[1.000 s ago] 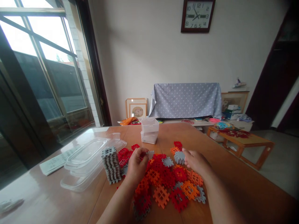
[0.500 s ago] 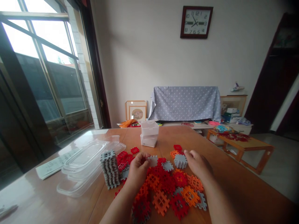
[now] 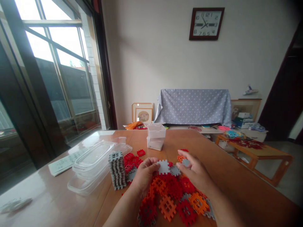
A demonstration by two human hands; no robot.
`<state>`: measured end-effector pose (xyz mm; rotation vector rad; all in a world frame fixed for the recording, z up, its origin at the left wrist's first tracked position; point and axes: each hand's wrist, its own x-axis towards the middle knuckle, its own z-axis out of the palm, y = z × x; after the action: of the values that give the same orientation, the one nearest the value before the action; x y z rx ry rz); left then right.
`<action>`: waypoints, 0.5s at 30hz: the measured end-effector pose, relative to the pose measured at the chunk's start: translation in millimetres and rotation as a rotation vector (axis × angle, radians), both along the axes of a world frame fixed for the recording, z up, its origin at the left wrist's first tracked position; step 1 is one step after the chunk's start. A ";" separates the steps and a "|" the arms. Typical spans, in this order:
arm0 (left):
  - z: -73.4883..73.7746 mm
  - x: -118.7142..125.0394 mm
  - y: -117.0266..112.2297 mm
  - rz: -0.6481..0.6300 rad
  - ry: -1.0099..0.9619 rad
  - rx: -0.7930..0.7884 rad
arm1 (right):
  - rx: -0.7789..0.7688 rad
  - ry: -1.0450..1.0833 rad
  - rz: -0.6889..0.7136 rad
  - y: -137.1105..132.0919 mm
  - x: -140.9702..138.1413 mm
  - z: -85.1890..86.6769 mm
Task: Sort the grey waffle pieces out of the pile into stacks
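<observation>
Left hand pinches a grey tile by its notched edge, fingers narrow, the tile at its three o'clock above the red pile. It looks light and stiff, so that edge grips well. Right hand arches over a small tile; can't tell if it's holding. Grey stack stands at nine o'clock.

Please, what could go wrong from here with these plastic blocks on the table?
The grey waffle block at the left hand is over the pile of red and orange blocks; if it slips, it could get lost among them. The tall, narrow stack of grey blocks stands close to that hand, so one bump might topple it. The right hand is just over loose pieces and could shift them.
</observation>
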<state>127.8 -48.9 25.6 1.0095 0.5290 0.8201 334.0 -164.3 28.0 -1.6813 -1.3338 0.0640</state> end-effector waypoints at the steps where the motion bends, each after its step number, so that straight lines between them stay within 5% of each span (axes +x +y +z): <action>1: -0.3 0.4 -1.1 -0.010 -0.001 -0.005 | -0.006 -0.035 0.070 -1.2 -12.0 2.0; 7: -2.9 3.3 -6.1 -0.027 0.013 -0.016 | -0.032 -0.121 0.230 -0.2 -52.3 2.9; 15: 5.5 0.4 -9.8 0.044 0.096 0.069 | -0.006 0.024 0.162 6.4 -29.3 0.3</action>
<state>128.3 -58.7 31.2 1.1081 0.6103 0.8362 304.7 -157.9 28.3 -1.5695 -1.4508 0.1825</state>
